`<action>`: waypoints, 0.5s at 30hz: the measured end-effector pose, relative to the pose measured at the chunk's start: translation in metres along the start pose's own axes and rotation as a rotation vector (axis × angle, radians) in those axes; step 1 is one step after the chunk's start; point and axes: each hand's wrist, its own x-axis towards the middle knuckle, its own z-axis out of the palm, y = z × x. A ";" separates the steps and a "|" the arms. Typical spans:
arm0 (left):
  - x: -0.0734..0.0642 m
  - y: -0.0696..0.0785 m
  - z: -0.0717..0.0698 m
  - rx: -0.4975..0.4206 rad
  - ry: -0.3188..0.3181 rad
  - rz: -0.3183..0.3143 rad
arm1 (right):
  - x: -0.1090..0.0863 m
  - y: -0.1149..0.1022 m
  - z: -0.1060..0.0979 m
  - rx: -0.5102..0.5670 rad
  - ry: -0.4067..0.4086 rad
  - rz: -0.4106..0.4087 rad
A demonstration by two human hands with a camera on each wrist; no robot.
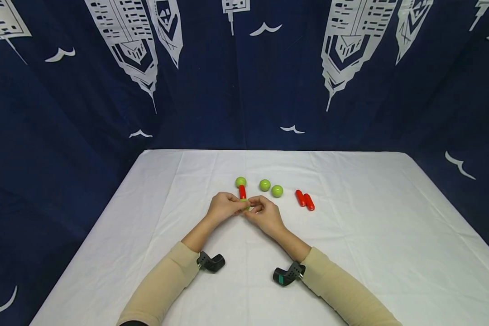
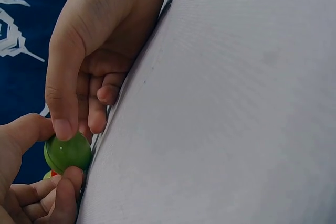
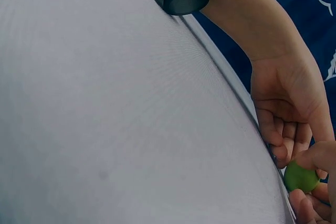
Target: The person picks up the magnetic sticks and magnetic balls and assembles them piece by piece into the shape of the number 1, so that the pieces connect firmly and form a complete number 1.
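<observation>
Both hands meet over the white table. My left hand point(image 1: 225, 208) pinches a green ball point(image 2: 68, 153) between thumb and fingers; a seam line runs around it. From the other side my right hand point(image 1: 266, 218) holds the same ball with its thumb and fingers, and little of the ball shows in the head view. Just beyond the fingertips a short red rod point(image 1: 242, 192) lies in line with it. A second green ball point(image 1: 241, 182) sits at the rod's far end; whether the pieces are joined, I cannot tell.
Two loose green balls, one left point(image 1: 265, 185) and one right point(image 1: 277, 191), sit beyond my right hand. Farther right, two red rods point(image 1: 305, 200) with rounded ends lie side by side. A dark blue curtain point(image 1: 244, 90) hangs behind the white-covered table point(image 1: 371, 253).
</observation>
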 end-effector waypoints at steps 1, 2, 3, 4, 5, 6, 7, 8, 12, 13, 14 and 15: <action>0.001 -0.001 0.000 -0.006 0.000 0.001 | 0.000 0.000 0.000 0.003 -0.005 0.007; 0.002 -0.002 0.000 -0.011 0.000 0.002 | 0.000 0.000 0.000 0.004 -0.009 0.010; 0.003 -0.003 0.001 -0.019 -0.002 0.003 | 0.001 0.000 0.000 0.009 -0.014 0.020; 0.004 -0.004 0.001 -0.030 -0.005 0.002 | 0.001 0.000 -0.001 0.011 -0.019 0.026; 0.004 -0.005 0.001 -0.040 -0.005 0.005 | 0.001 0.000 -0.001 0.010 -0.023 0.027; 0.005 -0.006 0.001 -0.051 -0.008 0.006 | 0.001 -0.001 -0.001 0.010 -0.028 0.035; 0.006 -0.007 0.001 -0.060 -0.008 0.009 | 0.001 -0.001 -0.002 0.010 -0.033 0.040; 0.007 -0.009 0.001 -0.069 -0.010 0.011 | 0.001 -0.002 -0.002 0.009 -0.038 0.044; 0.009 -0.013 0.002 -0.108 -0.012 0.019 | 0.003 -0.003 -0.004 -0.003 -0.065 0.062; 0.009 -0.014 0.002 -0.114 -0.014 0.020 | 0.003 -0.004 -0.005 -0.004 -0.077 0.066; 0.009 -0.014 0.002 -0.121 -0.016 0.020 | 0.003 -0.004 -0.006 -0.005 -0.090 0.071; 0.009 -0.015 0.002 -0.128 -0.016 0.022 | 0.003 -0.005 -0.007 -0.005 -0.104 0.076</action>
